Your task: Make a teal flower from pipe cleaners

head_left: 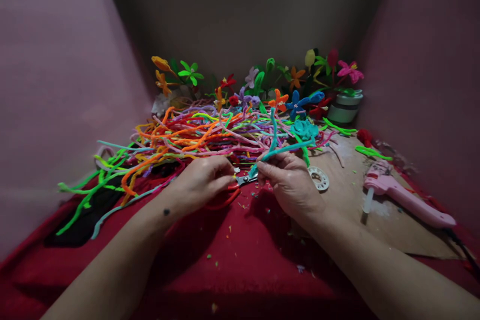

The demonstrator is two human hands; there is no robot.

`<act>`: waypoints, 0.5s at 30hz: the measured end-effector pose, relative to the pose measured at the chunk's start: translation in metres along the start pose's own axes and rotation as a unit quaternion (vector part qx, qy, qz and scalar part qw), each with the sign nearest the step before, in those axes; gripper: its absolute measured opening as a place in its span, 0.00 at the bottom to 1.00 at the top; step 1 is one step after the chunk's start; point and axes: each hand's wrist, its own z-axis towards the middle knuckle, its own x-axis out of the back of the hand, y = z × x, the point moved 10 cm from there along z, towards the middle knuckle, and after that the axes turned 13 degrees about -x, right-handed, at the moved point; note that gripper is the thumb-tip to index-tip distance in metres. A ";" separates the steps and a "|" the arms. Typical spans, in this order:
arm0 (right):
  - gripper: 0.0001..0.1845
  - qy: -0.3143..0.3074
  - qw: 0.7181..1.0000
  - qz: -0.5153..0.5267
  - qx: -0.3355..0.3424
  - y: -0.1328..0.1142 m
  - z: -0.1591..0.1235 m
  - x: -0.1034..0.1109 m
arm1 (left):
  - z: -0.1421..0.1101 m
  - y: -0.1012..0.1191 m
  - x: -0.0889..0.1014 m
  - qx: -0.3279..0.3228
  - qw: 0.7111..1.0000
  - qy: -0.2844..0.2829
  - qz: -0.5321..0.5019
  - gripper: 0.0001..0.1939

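My right hand (290, 182) pinches teal pipe cleaner (290, 148) between thumb and fingers. One length stands up and another slants to the right. Its lower end comes near the blades of a pair of red-handled scissors (225, 202). My left hand (206, 180) is at the scissors, with its thumb and fingertips pressed together above the handles. Whether it grips the scissors or something small, I cannot tell. Right behind both hands lies a big heap of coloured pipe cleaners (195, 132). A teal pipe-cleaner flower (304, 130) rests beyond my right hand.
A pink glue gun (408, 192) lies on a brown board (397, 235) at the right, its cord trailing off. A white notched ring (319, 179) sits beside my right hand. Finished pipe-cleaner flowers (296, 104) and a pale pot (345, 107) line the back. Scraps dot the red cloth (210, 285).
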 end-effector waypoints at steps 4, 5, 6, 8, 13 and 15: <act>0.04 -0.019 0.999 0.038 0.000 0.001 0.002 -0.001 | -0.006 -0.011 -0.018 -0.030 0.968 -0.091 0.233 0.06; 0.04 -0.024 0.999 0.049 -0.002 0.002 0.002 -0.001 | -0.007 -0.013 -0.022 -0.036 0.961 -0.098 0.257 0.07; 0.04 -0.027 0.998 0.059 -0.006 0.002 0.003 -0.001 | -0.007 -0.014 -0.026 -0.042 0.955 -0.103 0.273 0.08; 0.04 -0.023 0.996 0.083 -0.017 0.002 0.003 -0.001 | -0.006 -0.015 -0.030 -0.050 0.952 -0.111 0.280 0.08; 0.06 -0.014 0.986 0.163 -0.031 -0.007 0.001 0.000 | -0.011 -0.031 -0.015 0.014 0.976 -0.097 0.192 0.10; 0.06 -0.012 0.984 0.178 -0.023 -0.013 0.000 0.001 | -0.013 -0.029 -0.004 0.027 0.989 -0.062 0.128 0.16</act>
